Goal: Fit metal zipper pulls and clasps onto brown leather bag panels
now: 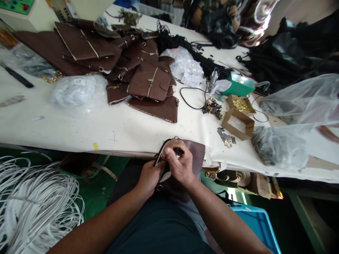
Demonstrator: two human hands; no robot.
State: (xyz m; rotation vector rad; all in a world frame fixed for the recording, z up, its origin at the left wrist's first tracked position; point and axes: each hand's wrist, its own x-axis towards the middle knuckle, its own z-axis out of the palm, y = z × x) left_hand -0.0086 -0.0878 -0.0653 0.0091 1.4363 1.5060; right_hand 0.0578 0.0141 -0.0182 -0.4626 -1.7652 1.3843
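Head view: your left hand [149, 179] pinches the rim of a brown bag [197, 152], which sits at the near edge of the worktop [76, 130], in front of you. Touching the left, your right hand [181, 164] curls around a dark object [179, 151], mostly hidden.

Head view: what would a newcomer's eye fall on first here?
Probably the big heap of brown leather pieces, left of centre on the white table. Next, likely the loose tangle of white cord at lower left. Then the left hand and right hand, close together on a brown leather piece at the table's near edge.
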